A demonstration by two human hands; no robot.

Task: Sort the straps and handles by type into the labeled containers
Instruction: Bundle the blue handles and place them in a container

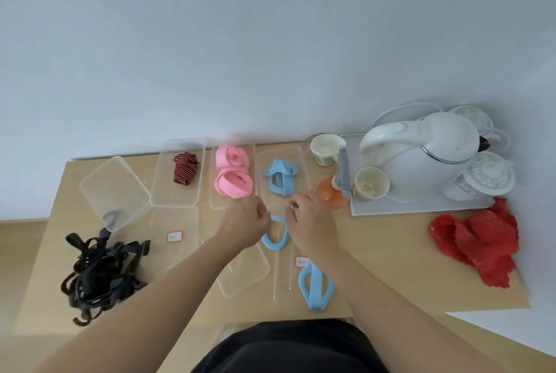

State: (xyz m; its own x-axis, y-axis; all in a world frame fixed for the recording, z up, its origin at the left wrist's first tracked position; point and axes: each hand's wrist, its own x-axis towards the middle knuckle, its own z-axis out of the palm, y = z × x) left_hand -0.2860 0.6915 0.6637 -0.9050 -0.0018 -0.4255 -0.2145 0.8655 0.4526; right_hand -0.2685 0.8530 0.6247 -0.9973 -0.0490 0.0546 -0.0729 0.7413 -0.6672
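At frame centre our left hand (245, 223) and right hand (311, 222) pinch a blue strap loop (272, 244) with curled fingers, just below the blue-strap container (304, 189). A second blue strap (316, 285) lies near the counter (391, 252) edge. Black straps (99, 270) crowd the lower left. Bare room lies between our right hand and the red bag (478, 240).

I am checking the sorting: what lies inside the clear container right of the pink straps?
Blue straps, bundled together, number unclear. The right hand, holding another blue loop with the left hand, covers the near corner of the container.
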